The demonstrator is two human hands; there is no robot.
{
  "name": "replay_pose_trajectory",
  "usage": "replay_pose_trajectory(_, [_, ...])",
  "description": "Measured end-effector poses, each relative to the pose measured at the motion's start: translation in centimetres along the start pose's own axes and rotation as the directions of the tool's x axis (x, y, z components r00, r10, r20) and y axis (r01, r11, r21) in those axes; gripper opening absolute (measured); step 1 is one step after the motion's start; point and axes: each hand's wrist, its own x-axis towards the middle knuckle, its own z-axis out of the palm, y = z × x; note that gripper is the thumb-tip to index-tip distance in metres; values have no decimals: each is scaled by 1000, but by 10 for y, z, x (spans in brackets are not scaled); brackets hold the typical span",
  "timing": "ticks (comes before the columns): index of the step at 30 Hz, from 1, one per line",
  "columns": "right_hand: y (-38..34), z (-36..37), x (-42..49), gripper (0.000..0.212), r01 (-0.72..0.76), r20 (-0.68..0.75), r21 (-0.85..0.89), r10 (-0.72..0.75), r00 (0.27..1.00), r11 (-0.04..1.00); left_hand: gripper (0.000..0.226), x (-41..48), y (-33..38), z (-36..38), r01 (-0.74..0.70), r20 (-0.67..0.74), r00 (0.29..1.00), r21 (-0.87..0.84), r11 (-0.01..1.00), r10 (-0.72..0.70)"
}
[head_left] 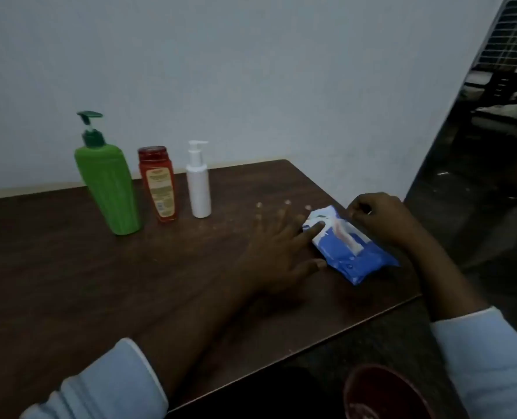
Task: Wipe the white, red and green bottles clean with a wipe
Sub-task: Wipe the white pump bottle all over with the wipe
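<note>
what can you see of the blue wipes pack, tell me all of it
The wipes pack is a soft blue plastic pouch with white print and a white flap strip on top, which looks partly peeled open. It lies flat, at a slant, near the right edge of the dark wooden table. The left hand steadies it, with a straight forefinger on its top and the thumb against its near side. The right hand, curled, pinches at its far end by the flap.

Dim room: dark wooden table against pale wall, barred window right.
</note>
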Motion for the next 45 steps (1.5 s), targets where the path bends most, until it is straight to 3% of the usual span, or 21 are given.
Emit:
replay_pose_trajectory(5, [11, 23, -7, 37, -118, 125, -54, 124, 984, 992, 82, 15, 21, 30, -70, 38, 997, -93, 993, 74])
replay_pose_trajectory(9, [15, 37, -4, 32, -146, 149, -85, 157, 976, 986, 83, 22, 18, 41, -82, 94, 991, -139, 987, 95])
replay_pose_trajectory(12, [19, 39, -6, 33, -167, 74, -43, 170, 983, 985, 84, 24, 22, 47, -97, 148, 981, -167, 981, 122])
replay_pose_trajectory(16, [19, 26, -12, 24, -162, -24, 271, 175, 984, 949, 83, 26, 21, 44, -80, 213, 969, -220, 972, 128])
replay_pose_trajectory(20, [0, 9, -16, 14, -124, -51, 675, 214, 976, 728, 76, 25, 30, 35, -51, 262, 956, -291, 955, 130])
replay_pose_trajectory(23, [-23, 8, -7, 10, -68, -35, 840, 178, 983, 538, 61, 24, 39, 23, 23, 142, 989, -442, 897, 45])
replay_pose_trajectory(25, [-52, 18, 9, 11, -31, -26, 881, 113, 993, 472, 54, 16, 28, 14, 51, 71, 997, -494, 868, -18])
replay_pose_trajectory(29, [-137, 66, 50, 10, 49, -69, 887, 26, 997, 459, 55, -37, -37, 7, 123, -89, 983, -331, 936, -161])
replay_pose_trajectory(32, [-182, 106, 59, 11, 56, -113, 925, 131, 985, 375, 40, -82, -89, 8, 209, -257, 924, -284, 936, -285])
replay_pose_trajectory(36, [-192, 144, 51, 10, 138, -242, 912, 234, 942, 387, 33, -110, -126, 8, 382, -426, 764, -308, 871, -486])
replay_pose_trajectory(41, [-186, 159, 65, 11, 219, -340, 866, 210, 917, 449, 36, -101, -135, 1, 372, -475, 733, -319, 872, -487])
replay_pose_trajectory(45, [-178, 151, 90, 8, 221, -288, 907, 145, 947, 357, 52, -43, -142, -47, 295, -560, 702, -332, 896, -439])
